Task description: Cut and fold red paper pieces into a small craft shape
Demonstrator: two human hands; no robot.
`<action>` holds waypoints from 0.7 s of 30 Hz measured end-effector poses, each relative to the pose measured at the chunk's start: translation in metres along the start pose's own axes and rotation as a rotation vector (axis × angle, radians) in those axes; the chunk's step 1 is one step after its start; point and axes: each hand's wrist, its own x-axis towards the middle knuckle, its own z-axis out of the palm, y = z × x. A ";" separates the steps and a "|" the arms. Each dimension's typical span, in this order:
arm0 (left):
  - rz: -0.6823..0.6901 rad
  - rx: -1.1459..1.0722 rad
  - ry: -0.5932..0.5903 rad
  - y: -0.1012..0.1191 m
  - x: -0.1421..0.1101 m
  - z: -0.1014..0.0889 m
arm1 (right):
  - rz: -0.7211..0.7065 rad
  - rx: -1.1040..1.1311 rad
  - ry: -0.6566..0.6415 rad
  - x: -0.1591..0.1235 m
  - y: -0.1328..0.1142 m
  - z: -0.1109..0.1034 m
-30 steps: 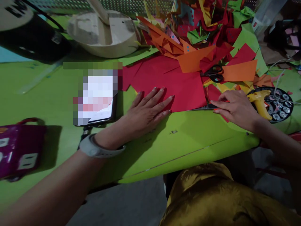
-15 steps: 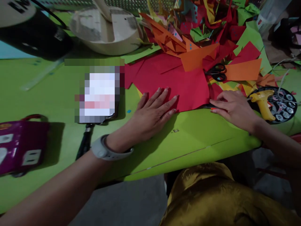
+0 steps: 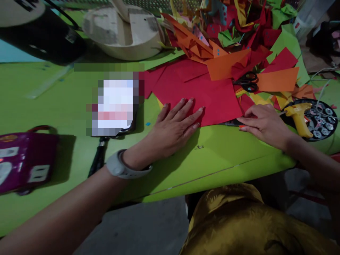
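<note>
My left hand (image 3: 177,127) lies flat with fingers spread on the lower left part of a sheet of red paper (image 3: 204,92), pressing it to the table. At the sheet's lower right corner my right hand (image 3: 265,124) is closed, thumb and fingers pinching the corner. A dark flat strip (image 3: 232,123) shows under the paper's lower edge near these fingertips, with a small orange-red bit by the thumb; what it is I cannot tell. Black-handled scissors (image 3: 249,82) lie beyond the sheet, their blades partly hidden.
A heap of coloured paper scraps (image 3: 228,39) covers the back. On the right, a yellow glue gun (image 3: 300,118) rests on a round black tray (image 3: 328,132). A phone (image 3: 115,102), a purple case (image 3: 29,159) and a round whitish base (image 3: 124,51) stand on the left of the green table (image 3: 212,156).
The red paper's right corner has extended slightly to the right and lies straighter by my right fingers. My left hand stays pressed on the sheet. The view has shifted slightly.
</note>
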 end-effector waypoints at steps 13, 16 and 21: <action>0.049 0.014 -0.035 0.000 0.001 -0.003 | -0.031 -0.030 0.025 0.002 -0.009 0.002; 0.032 -0.021 -0.055 0.000 0.003 -0.012 | -0.017 -0.025 0.040 0.002 -0.005 0.002; 0.057 -0.096 -0.036 -0.022 0.008 -0.028 | 0.000 -0.029 0.005 0.002 0.004 0.000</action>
